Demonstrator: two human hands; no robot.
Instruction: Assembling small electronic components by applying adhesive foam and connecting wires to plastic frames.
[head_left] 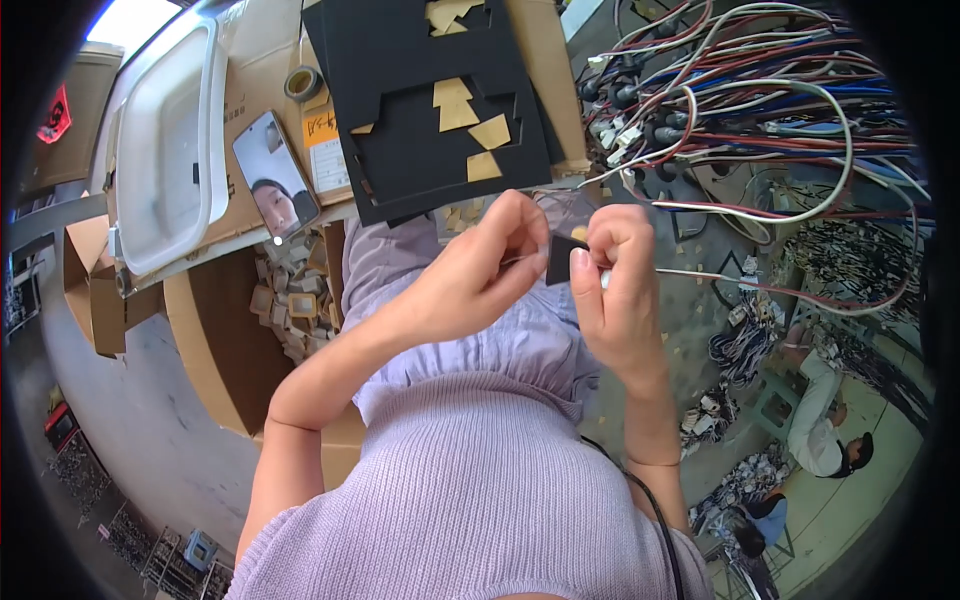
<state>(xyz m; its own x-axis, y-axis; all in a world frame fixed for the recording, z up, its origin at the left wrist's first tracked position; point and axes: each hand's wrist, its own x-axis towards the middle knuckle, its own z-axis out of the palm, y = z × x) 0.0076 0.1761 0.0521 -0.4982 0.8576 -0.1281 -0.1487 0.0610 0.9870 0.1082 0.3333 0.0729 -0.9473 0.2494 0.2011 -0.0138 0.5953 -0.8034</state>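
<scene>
While L hand [470,275] & R hand [622,275] pinch small blk piece [565,262] btwn fingers [592,300] over lap [500,335], just off table [245,105] edge, blk sheets [365,60] overhang ahead; wht cable [700,273] trails R, cable bundle [740,100] crowds upper R, open carton [220,345] lower L.

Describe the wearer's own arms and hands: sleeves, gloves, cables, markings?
Both the left hand and right hand are ungloved, with no watch or ring visible. Forearms are bare, with no visible markings. The lavender ribbed knit top has short sleeves. A thin black cable runs beside the right arm; what it connects to isn't visible.
</scene>
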